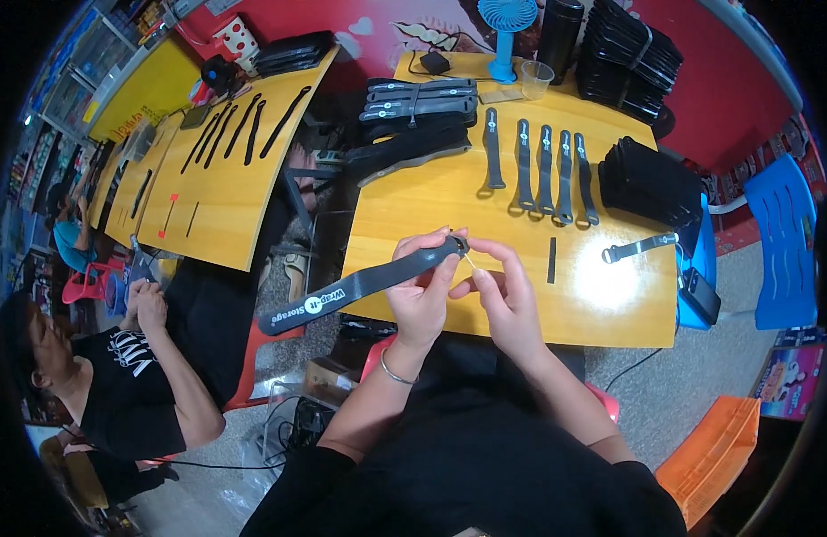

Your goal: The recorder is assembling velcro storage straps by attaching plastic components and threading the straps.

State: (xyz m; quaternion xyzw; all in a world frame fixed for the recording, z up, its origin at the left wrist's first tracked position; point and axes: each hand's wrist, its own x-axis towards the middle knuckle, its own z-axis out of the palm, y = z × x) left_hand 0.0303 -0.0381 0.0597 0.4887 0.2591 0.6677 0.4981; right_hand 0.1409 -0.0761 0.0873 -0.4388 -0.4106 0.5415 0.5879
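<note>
Black flat strap (364, 283), glossy yellow table (422, 210)

You wear the camera on your head. It looks down from close by at your left hand (420, 302), right hand (514, 306) and the yellow table (404, 210).

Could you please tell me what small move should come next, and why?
Perhaps the left hand should steady the black strap while the right hand gently works the thin yellow piece at its ring end. The left fingers grip the strap near that end, and the yellow piece reaches from there toward the right fingertips; whether it passes through is too small to tell.
</note>
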